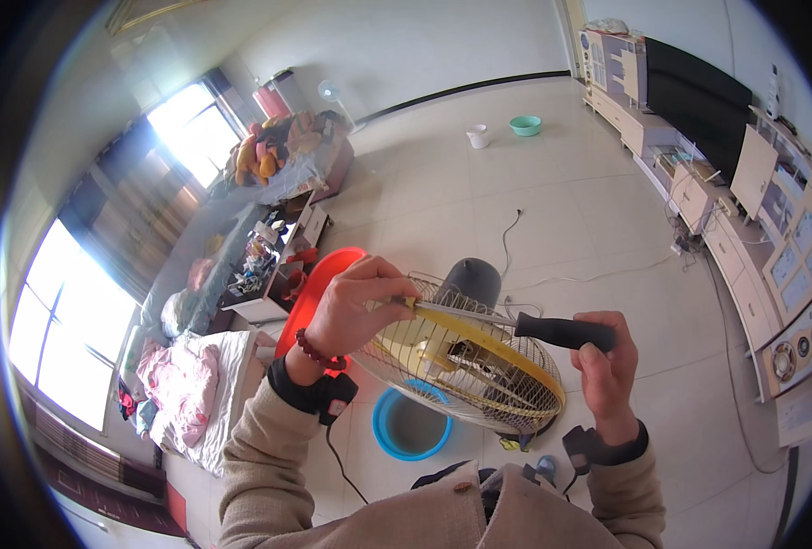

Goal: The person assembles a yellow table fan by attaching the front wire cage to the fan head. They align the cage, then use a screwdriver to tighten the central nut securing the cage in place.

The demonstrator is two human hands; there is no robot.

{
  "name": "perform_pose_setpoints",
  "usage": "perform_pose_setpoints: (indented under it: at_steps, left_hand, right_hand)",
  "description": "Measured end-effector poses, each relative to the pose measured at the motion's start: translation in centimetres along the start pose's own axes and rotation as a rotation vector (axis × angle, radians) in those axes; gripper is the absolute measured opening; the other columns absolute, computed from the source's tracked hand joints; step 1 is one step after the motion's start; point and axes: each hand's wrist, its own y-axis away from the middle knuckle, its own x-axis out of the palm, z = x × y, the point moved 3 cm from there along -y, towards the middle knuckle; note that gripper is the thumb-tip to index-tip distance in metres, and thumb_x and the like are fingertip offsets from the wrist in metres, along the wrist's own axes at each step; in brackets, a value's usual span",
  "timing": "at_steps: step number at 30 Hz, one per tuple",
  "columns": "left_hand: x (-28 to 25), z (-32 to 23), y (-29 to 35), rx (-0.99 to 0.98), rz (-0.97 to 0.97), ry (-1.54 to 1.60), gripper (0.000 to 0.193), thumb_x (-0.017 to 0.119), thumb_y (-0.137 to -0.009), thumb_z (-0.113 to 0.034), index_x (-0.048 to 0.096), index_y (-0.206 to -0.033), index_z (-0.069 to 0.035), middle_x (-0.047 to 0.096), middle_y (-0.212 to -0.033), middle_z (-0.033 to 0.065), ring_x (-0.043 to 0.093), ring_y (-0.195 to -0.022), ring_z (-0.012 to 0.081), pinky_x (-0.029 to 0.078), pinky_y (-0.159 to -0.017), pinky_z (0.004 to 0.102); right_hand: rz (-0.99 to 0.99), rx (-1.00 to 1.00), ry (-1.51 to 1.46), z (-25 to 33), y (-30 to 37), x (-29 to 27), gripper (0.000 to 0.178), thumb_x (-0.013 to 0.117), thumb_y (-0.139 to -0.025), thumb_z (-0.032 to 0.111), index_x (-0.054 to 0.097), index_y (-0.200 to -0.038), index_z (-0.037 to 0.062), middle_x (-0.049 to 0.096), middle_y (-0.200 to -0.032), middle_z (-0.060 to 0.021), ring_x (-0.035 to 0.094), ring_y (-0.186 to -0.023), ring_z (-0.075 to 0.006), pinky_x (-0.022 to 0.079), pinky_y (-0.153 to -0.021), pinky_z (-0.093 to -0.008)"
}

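In front of me an electric fan lies tilted, its wire guard [516, 403] ringed by a yellow rim [488, 339]. A dark motor housing [472, 282] sticks up on its far side. My right hand [603, 366] is closed round the black handle of a screwdriver [560, 331]. Its metal shaft points left along the rim. At the shaft's far end, my left hand [351, 306] pinches the guard's edge between thumb and fingers. Whether a small part is also in that pinch is hidden. A beaded bracelet and a black band circle the left wrist.
Below the fan stands a blue basin [412, 448]; a red basin [319, 297] is behind my left hand. Cables [508, 242] trail over the tiles. A bed [227, 384] and cluttered table [264, 256] are left, a television cabinet [726, 252] right. A white bucket [478, 137] and green basin [525, 126] stand farther off.
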Motion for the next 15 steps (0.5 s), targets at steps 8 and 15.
perform_pose_setpoints:
  at_steps: [8, 15]
  left_hand:
    - [-0.3, 0.3, -0.3, 0.026, -0.013, -0.023, 0.025, 0.076, -0.071, -0.005, 0.073, -0.096, -0.007, 0.062, -0.092, 0.0034, 0.061, -0.087, 0.0190, 0.051, -0.078, 0.0301]
    - [-0.7, 0.9, -1.0, 0.042, -0.027, 0.001, 0.024, 0.077, -0.071, -0.006, 0.074, -0.095, -0.008, 0.063, -0.091, 0.0030, 0.059, -0.090, 0.0192, 0.050, -0.079, 0.0312]
  right_hand:
    - [0.218, -0.085, 0.581, 2.2, -2.2, -1.1, 0.030, 0.059, -0.095, 0.022, 0.053, -0.113, -0.0009, 0.056, -0.069, -0.0045, 0.048, -0.054, -0.0106, 0.039, -0.052, -0.0233]
    - [0.303, -0.197, 0.624, 3.1, -3.7, 0.4, 0.044, 0.066, -0.092, 0.037, 0.051, -0.111, 0.0002, 0.062, -0.072, -0.0087, 0.058, -0.059, -0.0129, 0.045, -0.054, -0.0229]
